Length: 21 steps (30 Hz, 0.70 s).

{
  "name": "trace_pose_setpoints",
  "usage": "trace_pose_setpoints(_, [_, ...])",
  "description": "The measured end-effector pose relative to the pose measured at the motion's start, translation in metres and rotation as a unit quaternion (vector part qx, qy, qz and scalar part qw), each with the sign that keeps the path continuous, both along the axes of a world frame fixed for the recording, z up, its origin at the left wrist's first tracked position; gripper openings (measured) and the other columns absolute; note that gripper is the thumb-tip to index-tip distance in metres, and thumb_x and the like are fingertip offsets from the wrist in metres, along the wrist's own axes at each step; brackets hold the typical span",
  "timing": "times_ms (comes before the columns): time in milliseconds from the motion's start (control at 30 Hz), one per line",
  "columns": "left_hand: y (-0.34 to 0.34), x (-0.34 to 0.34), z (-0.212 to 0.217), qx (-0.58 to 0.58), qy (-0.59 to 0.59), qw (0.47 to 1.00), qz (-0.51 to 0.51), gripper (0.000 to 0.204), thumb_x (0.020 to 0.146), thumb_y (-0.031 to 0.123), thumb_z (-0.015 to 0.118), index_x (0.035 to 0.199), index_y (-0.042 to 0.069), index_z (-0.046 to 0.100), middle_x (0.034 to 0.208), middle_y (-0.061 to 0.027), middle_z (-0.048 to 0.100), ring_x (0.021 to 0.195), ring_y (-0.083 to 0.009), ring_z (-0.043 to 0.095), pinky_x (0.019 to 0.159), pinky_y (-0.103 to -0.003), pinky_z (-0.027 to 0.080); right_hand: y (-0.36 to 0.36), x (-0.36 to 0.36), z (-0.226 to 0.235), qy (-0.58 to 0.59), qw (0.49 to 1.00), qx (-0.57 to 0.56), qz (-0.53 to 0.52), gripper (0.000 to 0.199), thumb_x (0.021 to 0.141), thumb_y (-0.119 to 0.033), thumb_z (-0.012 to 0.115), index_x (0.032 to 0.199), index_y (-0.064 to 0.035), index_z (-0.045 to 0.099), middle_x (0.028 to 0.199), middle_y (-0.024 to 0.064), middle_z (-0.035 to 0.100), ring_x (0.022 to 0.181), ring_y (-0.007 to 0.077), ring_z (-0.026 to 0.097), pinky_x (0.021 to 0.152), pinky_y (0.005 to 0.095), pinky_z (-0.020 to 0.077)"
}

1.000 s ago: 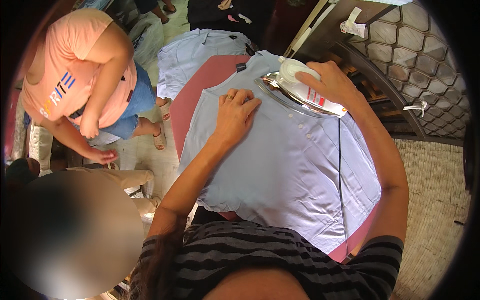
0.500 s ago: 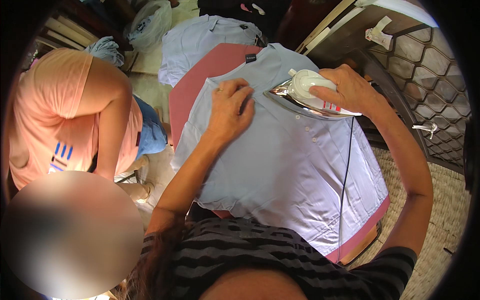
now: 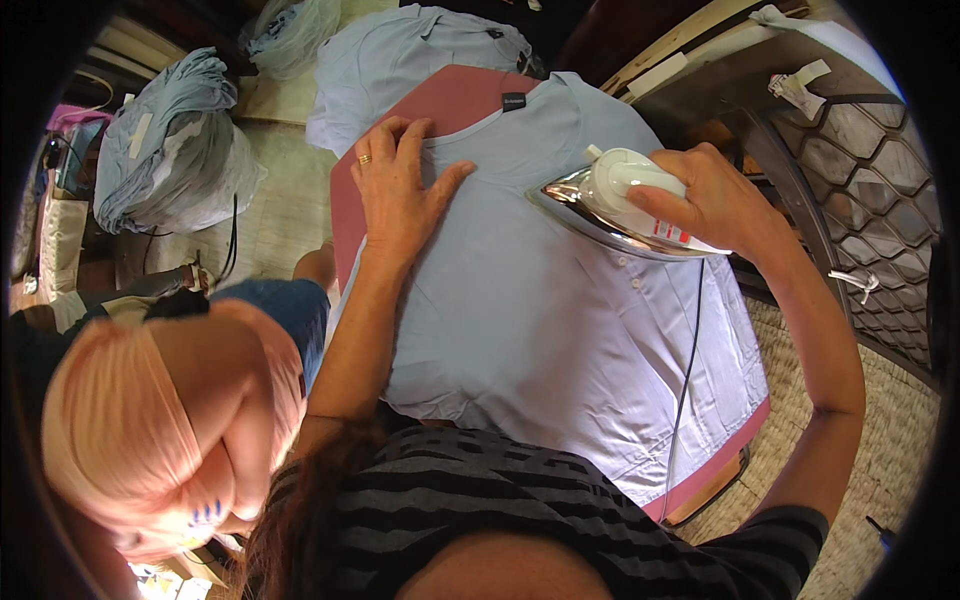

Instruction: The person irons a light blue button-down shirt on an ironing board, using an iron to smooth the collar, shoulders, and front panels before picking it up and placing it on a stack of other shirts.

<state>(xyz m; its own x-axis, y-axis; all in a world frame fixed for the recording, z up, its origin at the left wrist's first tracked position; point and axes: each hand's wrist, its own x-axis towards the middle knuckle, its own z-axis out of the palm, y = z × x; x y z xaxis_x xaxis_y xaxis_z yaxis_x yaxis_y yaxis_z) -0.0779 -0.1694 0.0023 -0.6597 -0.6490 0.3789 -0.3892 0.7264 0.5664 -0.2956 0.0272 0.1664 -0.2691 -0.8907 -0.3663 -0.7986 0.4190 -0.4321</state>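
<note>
A light blue shirt (image 3: 500,290) with a short row of buttons lies spread over a red padded ironing board (image 3: 455,97). My right hand (image 3: 705,200) grips the handle of a white and chrome iron (image 3: 620,205), whose soleplate rests on the shirt by the buttons, tip pointing left. A dark cord (image 3: 688,375) runs from the iron's heel toward me across the shirt. Near the left side of the neckline, my left hand (image 3: 400,190) is laid on the shirt with its fingers spread. The fingertips reach the red edge of the board.
Beyond the board lies a pile of light blue garments (image 3: 400,70). A bundle of blue clothes in clear plastic (image 3: 175,150) stands far left. Close on my left is a person in a peach top (image 3: 190,400). A dark metal lattice gate (image 3: 870,200) borders the right side.
My left hand has shifted left to the shirt's shoulder and spread its fingers. The iron sits slightly lower in the picture. The person on the left has bent down toward me, uncovering the bundle.
</note>
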Motion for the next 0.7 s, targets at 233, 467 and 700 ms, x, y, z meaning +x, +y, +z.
trace_pose_setpoints(233, [0.009, 0.004, 0.010, -0.009, 0.101, 0.975, -0.198, 0.036, 0.067, 0.023, 0.085, 0.097, 0.011, 0.070, 0.103, -0.0048, 0.060, 0.101, -0.0253, 0.055, 0.085, -0.040, 0.042, -0.004, 0.007, -0.002, -0.026, 0.999, -0.008, -0.020, 0.053, 0.089, -0.048, 0.061, 0.088, 0.0038, 0.070, 0.069, 0.0215, 0.065, 0.061, 0.0305, 0.065, 0.060, 0.0383, 0.0491])
trace_pose_setpoints(467, [0.026, 0.006, -0.001, -0.028, 0.069, 0.955, -0.286, 0.020, 0.071, 0.010, 0.079, 0.088, 0.012, 0.069, 0.090, 0.0013, 0.061, 0.090, -0.0208, 0.056, 0.073, -0.035, 0.041, 0.006, -0.001, -0.002, -0.017, 0.998, -0.007, -0.057, 0.055, 0.090, -0.050, 0.061, 0.090, 0.0040, 0.069, 0.069, 0.0205, 0.066, 0.060, 0.0305, 0.064, 0.061, 0.0383, 0.0495])
trace_pose_setpoints(700, [0.024, 0.010, 0.002, -0.022, 0.069, 0.956, -0.284, 0.017, 0.071, 0.008, 0.078, 0.084, 0.015, 0.069, 0.089, 0.0029, 0.060, 0.089, -0.0192, 0.056, 0.073, -0.035, 0.038, 0.001, 0.011, -0.004, -0.013, 0.999, -0.010, -0.033, 0.054, 0.090, -0.050, 0.061, 0.090, 0.0039, 0.070, 0.068, 0.0204, 0.065, 0.060, 0.0306, 0.063, 0.060, 0.0384, 0.0489])
